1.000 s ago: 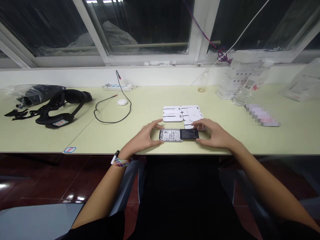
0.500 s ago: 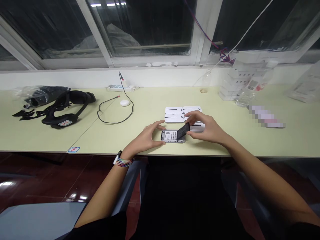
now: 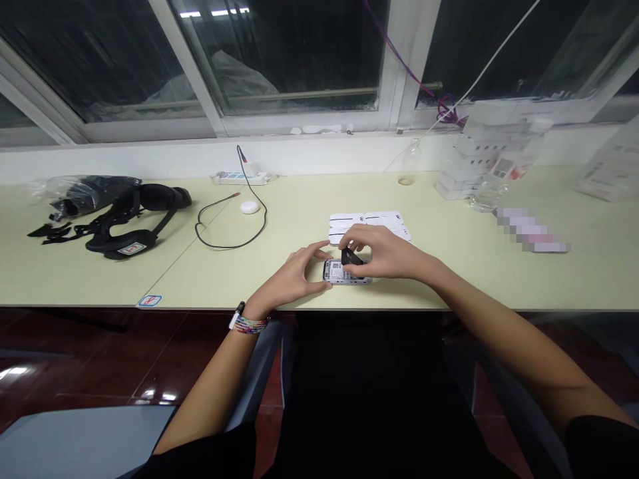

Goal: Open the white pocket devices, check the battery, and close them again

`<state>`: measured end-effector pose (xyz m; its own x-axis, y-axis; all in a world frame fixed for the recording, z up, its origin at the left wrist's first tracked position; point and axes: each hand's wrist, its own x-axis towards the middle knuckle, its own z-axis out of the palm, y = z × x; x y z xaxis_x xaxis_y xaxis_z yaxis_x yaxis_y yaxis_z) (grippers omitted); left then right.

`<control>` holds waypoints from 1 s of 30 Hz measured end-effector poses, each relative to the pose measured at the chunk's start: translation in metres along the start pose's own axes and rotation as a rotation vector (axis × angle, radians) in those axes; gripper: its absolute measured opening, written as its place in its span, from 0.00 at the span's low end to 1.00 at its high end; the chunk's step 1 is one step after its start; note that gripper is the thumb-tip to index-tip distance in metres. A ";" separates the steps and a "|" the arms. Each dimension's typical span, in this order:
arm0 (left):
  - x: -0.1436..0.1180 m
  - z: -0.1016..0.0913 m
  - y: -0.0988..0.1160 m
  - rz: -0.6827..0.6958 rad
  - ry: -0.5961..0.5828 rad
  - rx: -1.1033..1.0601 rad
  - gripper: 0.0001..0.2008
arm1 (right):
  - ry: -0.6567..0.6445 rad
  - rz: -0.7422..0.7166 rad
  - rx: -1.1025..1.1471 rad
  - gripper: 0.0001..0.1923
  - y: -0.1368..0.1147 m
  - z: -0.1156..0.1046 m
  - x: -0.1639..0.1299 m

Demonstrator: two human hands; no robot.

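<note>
A small flat device (image 3: 334,272) with its back off lies near the table's front edge, showing a white printed label inside its bay. My left hand (image 3: 292,278) grips its left end, thumb at the near corner and fingers at the far corner. Between the thumb and fingers of my right hand (image 3: 384,253) is a black battery (image 3: 351,257), tilted over the bay. The hand hides part of the battery and the device's right side. Just behind lie several white flat covers (image 3: 347,219) with black stripes, partly covered by my right hand.
To the left are a black headset (image 3: 122,243), a black cable (image 3: 224,247) and a white round object (image 3: 249,207). A power strip (image 3: 243,177) sits by the wall. White boxes (image 3: 456,179) and a clear bottle (image 3: 492,193) stand at the back right.
My right hand has moved left with the battery, which now tilts the other way, over the middle of the device. My left hand keeps its grip.
</note>
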<state>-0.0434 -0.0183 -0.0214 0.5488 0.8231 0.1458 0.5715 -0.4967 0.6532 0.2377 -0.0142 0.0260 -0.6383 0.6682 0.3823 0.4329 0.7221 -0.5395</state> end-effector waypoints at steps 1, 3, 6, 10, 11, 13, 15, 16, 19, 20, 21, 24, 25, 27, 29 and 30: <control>0.000 0.000 0.000 0.004 0.002 0.006 0.44 | -0.013 -0.010 -0.008 0.10 0.001 -0.001 0.001; 0.000 0.000 0.000 0.010 0.004 0.012 0.44 | -0.025 -0.018 -0.006 0.10 0.002 -0.002 0.001; 0.000 0.000 0.001 -0.008 0.003 0.019 0.44 | -0.086 -0.014 -0.035 0.11 0.005 -0.002 0.000; -0.001 -0.001 0.001 -0.035 -0.009 0.025 0.44 | -0.136 -0.004 -0.179 0.12 0.011 0.002 -0.004; -0.001 -0.001 0.001 -0.032 -0.010 0.024 0.44 | -0.108 -0.008 -0.211 0.14 0.012 0.004 -0.006; -0.001 0.000 0.000 -0.026 -0.011 0.021 0.44 | -0.028 -0.036 -0.231 0.16 0.010 0.008 -0.009; -0.001 0.000 0.000 -0.026 -0.002 0.022 0.45 | 0.046 -0.098 -0.215 0.18 0.004 0.016 -0.012; -0.001 0.001 -0.001 -0.028 0.007 0.024 0.45 | 0.069 -0.134 -0.213 0.20 0.000 0.023 -0.013; -0.001 0.002 -0.003 -0.029 0.026 0.011 0.44 | 0.032 -0.218 -0.250 0.29 -0.010 0.048 -0.017; -0.001 0.002 -0.004 -0.027 0.020 0.001 0.44 | -0.020 -0.234 -0.270 0.32 -0.011 0.057 -0.020; -0.001 0.001 -0.004 -0.022 0.010 -0.009 0.43 | -0.066 -0.237 -0.288 0.34 -0.011 0.065 -0.022; -0.001 0.001 -0.004 0.004 -0.006 -0.021 0.42 | -0.111 -0.196 -0.318 0.34 -0.007 0.078 -0.032; -0.001 0.000 -0.004 0.013 -0.001 -0.020 0.42 | -0.099 -0.183 -0.317 0.32 -0.005 0.078 -0.035; 0.000 0.000 -0.003 0.021 0.007 -0.016 0.42 | -0.054 -0.173 -0.304 0.29 0.000 0.074 -0.043; 0.001 0.000 -0.001 0.014 0.011 -0.017 0.44 | 0.019 -0.167 -0.289 0.25 0.004 0.066 -0.050; 0.001 0.000 0.000 0.007 0.011 -0.019 0.44 | 0.060 -0.155 -0.287 0.22 0.007 0.061 -0.053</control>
<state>-0.0432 -0.0178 -0.0212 0.5459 0.8228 0.1582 0.5562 -0.4971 0.6660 0.2359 -0.0558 -0.0435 -0.6755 0.5496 0.4916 0.5009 0.8313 -0.2410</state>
